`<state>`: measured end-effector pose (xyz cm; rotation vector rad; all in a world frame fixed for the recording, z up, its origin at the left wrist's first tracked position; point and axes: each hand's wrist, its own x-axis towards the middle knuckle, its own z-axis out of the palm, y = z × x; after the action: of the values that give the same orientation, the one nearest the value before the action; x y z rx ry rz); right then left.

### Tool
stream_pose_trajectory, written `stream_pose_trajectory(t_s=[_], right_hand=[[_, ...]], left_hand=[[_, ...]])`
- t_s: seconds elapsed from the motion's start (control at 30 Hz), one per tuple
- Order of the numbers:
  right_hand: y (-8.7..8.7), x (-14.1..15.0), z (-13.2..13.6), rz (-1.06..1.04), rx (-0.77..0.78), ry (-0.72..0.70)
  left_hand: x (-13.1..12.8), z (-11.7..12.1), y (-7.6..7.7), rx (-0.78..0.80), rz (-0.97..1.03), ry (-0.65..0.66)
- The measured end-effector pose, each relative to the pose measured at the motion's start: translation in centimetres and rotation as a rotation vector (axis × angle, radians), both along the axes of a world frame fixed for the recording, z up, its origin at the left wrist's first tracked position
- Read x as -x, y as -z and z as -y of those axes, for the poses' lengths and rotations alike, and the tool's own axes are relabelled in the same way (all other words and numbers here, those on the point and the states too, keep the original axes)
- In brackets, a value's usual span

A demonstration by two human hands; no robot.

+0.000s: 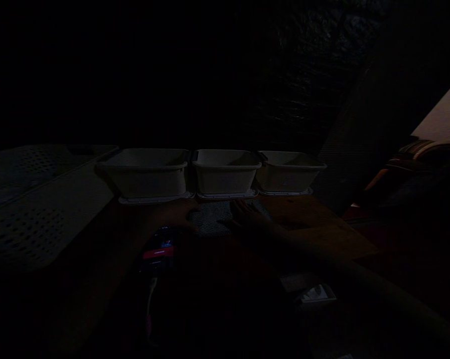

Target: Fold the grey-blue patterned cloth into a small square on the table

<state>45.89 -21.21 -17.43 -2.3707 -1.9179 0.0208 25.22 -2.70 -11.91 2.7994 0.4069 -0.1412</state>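
Note:
The scene is very dark. My right hand (249,215) reaches forward over a wooden table (314,224), its fingers stretched out flat on a small grey cloth-like pad (212,219). My left hand (176,213) lies at the pad's left edge; its fingers are too dim to read. Just behind the pad stand three pale rectangular tubs in a row: left tub (146,172), middle tub (226,170), right tub (288,172). Their insides are in shadow.
A phone (159,252) with a lit screen lies near my left forearm, a cable trailing toward me. A perforated pale panel (30,219) lies at the left. Small pale cards (309,289) sit at the near right. A dark slanted board (359,134) rises at the right.

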Motion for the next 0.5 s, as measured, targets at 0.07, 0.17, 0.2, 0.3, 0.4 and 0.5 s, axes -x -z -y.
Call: stream_pose_trajectory(t_s=[0.07, 0.17, 0.2, 0.3, 0.4, 0.5], right_hand=[[-0.5, 1.2, -0.4, -0.022, -0.005, -0.034], [-1.3, 3.0, -1.1, -0.048, 0.004, -0.073], [-1.5, 3.5, -1.3, -0.058, 0.011, -0.080], [-1.6, 4.8, -2.3, -0.062, 0.022, -0.112], [-1.2, 5.6, -3.2, -0.065, 0.021, -0.165], [-0.9, 6.0, -3.8, -0.097, -0.002, -0.217]], left_hand=[[-0.1, -0.1, 0.1, 0.003, -0.001, -0.006], [-0.2, -0.5, 0.4, 0.002, 0.007, 0.019], [-0.2, -0.7, 0.6, -0.007, 0.014, 0.028], [-0.3, -1.1, 0.9, -0.029, 0.024, 0.046], [-0.4, -1.2, 1.0, -0.016, 0.022, 0.086], [-0.5, -1.0, 0.9, 0.006, 0.065, 0.127]])
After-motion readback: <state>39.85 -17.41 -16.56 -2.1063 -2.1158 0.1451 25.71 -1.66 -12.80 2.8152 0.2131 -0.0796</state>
